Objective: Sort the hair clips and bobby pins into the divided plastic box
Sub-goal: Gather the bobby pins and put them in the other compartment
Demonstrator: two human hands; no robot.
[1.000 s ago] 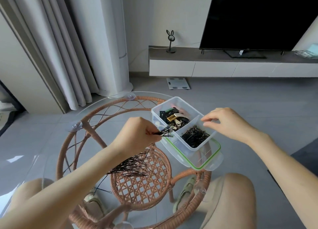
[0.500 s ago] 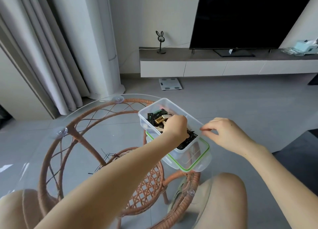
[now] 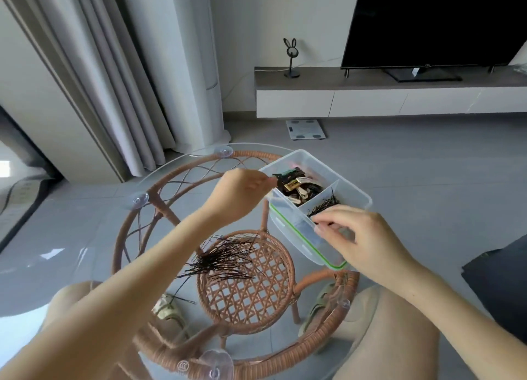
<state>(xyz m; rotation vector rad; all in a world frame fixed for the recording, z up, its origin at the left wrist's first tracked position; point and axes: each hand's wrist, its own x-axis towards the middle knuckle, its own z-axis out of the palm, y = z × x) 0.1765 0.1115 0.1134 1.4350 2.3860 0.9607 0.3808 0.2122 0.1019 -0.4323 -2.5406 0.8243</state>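
Head view, entries left to right.

- Table: round glass-topped table on a woven rattan frame (image 3: 251,294), bearing all the items below.
- Stray pin: one thin black bobby pin (image 3: 182,299), near left, lying apart from the rest.
- Loose heap: fan of black bobby pins (image 3: 225,261), middle of the glass, not yet sorted.
- Left hand (image 3: 242,191): at the box's left wall, fingers curled toward the clip compartment. It is blurred, so I cannot tell whether it pinches anything.
- Box: clear rectangular plastic box with one divider (image 3: 288,218), far right of the table, seated on a green-sealed lid (image 3: 322,251).
- Far compartment: mixed black, gold and cream hair clips (image 3: 296,185).
- Near compartment: sorted bobby pins (image 3: 325,205).
- Right hand (image 3: 353,237): fingertips pinching the box's near rim.

Hazards, as judged:
- The box appears close to the table's right edge and sits on a loose lid, so a tug from the right hand could slide or tip it.
- Pins released over the far compartment would land among the clips.
- Slim pins skid on glass, and the stray one is easily missed.
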